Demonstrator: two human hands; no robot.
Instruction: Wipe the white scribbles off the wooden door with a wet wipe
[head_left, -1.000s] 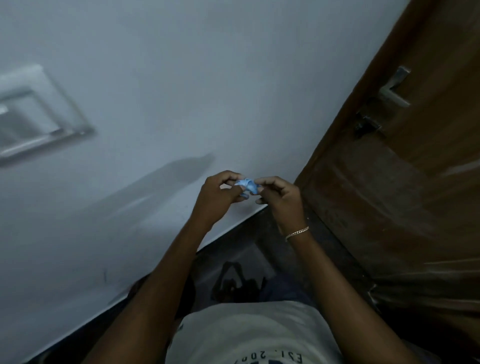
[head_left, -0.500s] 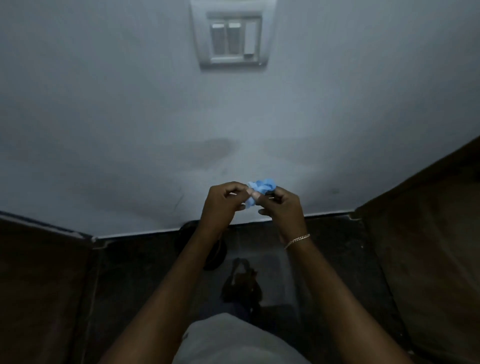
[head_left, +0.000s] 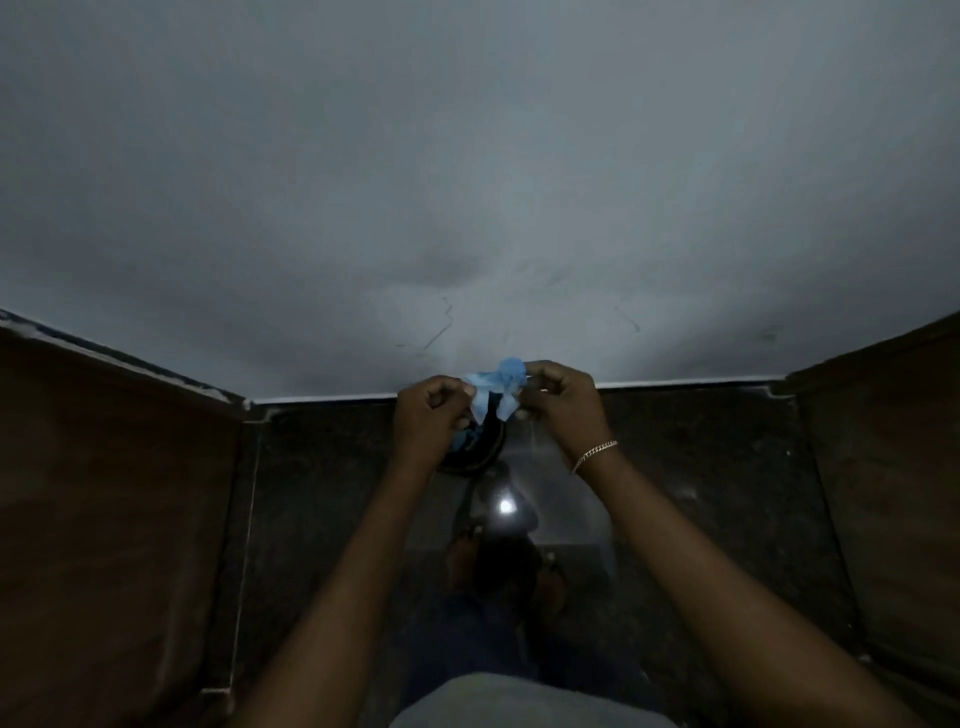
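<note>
A crumpled light-blue wet wipe (head_left: 496, 387) is pinched between both my hands, held out in front of me low against the wall. My left hand (head_left: 428, 415) grips its left end and my right hand (head_left: 563, 405), with a thin bracelet at the wrist, grips its right end. Brown wooden panels stand at both sides: one on the left (head_left: 104, 519) and one on the right (head_left: 893, 467). I cannot tell which one is the door. No white scribbles show on either panel.
A pale grey wall (head_left: 467, 182) with faint dark marks fills the upper view. Below it lies a dark glossy floor (head_left: 701, 493) with a light reflection. A round dark object (head_left: 478, 452) sits on the floor under my hands.
The view has swung from the door with its handle to the wall and tipped down; the switch plate has left the frame. My hands have pulled the wipe wider apart.
</note>
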